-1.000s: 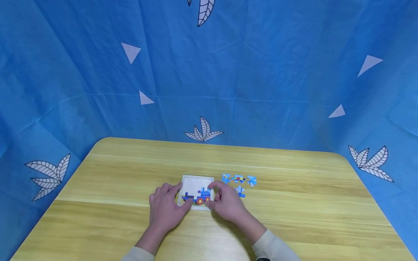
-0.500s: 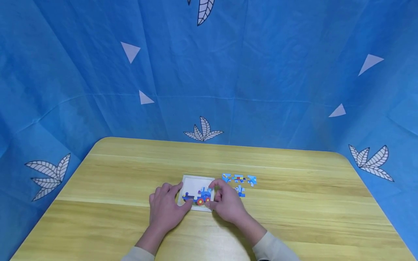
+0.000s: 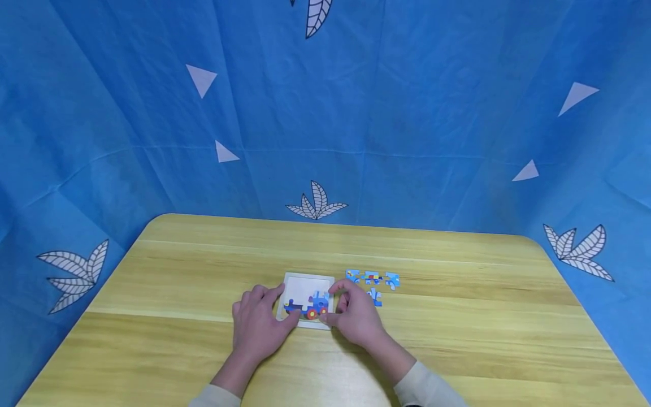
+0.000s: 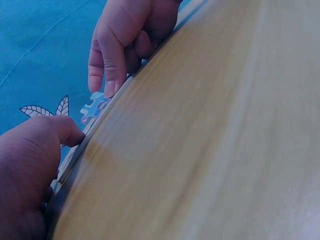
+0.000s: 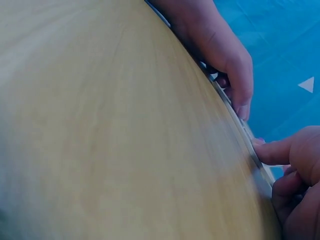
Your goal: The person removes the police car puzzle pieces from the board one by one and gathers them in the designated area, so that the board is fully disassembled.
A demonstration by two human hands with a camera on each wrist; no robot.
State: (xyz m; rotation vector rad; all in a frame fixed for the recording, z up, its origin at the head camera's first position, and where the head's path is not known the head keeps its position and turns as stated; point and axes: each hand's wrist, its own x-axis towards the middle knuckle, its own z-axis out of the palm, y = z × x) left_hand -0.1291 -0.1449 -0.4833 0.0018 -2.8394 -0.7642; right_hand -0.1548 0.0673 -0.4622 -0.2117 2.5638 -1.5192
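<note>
A white-framed puzzle tray (image 3: 308, 275) lies on the table in the head view, with joined pieces along its lower part that show a blue vehicle with red wheels. My left hand (image 3: 260, 322) grips the tray's left side, thumb on the front edge and fingers spread up the left edge. At the tray's right side, my right hand (image 3: 356, 314) pinches a blue puzzle piece (image 3: 320, 299) between thumb and index finger. The left wrist view shows this light blue puzzle piece (image 4: 94, 106) tilted up at the tray, under the right fingertips.
To the right of the tray lie several loose puzzle pieces, among them a top-row piece (image 3: 373, 277), a corner piece (image 3: 392, 280) and a lower piece (image 3: 376, 298). The wooden table (image 3: 458, 316) ends at a blue patterned curtain (image 3: 432, 113).
My right fingertips and the puzzle piece have shifted very slightly to the right at the tray's right edge. The left hand keeps its place on the tray.
</note>
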